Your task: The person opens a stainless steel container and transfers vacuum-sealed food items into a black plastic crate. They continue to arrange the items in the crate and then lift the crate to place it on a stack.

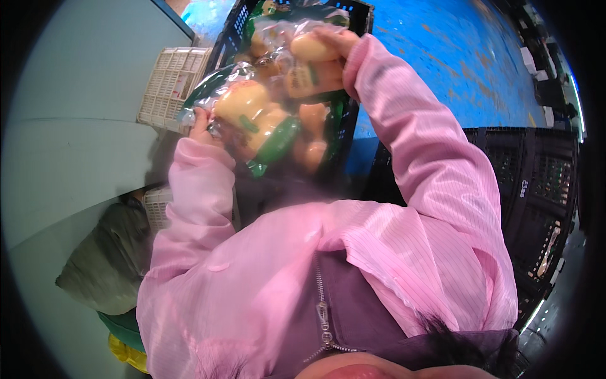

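My left hand grips the side of a clear plastic bag with green printing, filled with pale yellow, rounded produce whose kind I cannot settle. My right hand holds the upper edge of a second bag of the same sort, its fingers partly blurred. Both bags are over a black plastic crate with slotted walls. More bagged produce lies in the crate beneath and between them.
A white slatted plastic crate stands left of the black one, beside a pale wall panel. Stacked black crates are on the right. Blue worn floor stretches beyond. A dark grey sack-like bundle sits at my lower left.
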{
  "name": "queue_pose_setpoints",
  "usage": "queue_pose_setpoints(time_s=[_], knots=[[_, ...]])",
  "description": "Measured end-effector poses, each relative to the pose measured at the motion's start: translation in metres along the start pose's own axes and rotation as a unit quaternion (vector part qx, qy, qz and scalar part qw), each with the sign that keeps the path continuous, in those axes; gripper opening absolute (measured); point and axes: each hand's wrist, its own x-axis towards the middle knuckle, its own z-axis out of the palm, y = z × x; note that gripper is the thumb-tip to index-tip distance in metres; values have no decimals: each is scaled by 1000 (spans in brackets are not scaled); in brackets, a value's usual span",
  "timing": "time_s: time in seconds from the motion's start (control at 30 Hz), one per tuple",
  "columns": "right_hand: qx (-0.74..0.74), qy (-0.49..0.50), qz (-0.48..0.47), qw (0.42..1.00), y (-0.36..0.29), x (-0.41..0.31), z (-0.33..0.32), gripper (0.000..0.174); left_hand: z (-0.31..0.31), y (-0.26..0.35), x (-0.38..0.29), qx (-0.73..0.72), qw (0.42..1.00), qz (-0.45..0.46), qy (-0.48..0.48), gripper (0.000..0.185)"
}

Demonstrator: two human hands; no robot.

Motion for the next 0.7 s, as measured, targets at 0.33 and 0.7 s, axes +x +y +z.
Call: queue_pose_setpoints(time_s=[0.33, 0.7], knots=[[-280, 218, -35, 934, 29, 48, 57, 54, -11, -25, 11, 140, 983, 50, 111, 53], [72, -90, 81, 990, 55, -88, 102, 91, -28, -53, 11, 267, 960, 43, 76, 36]])
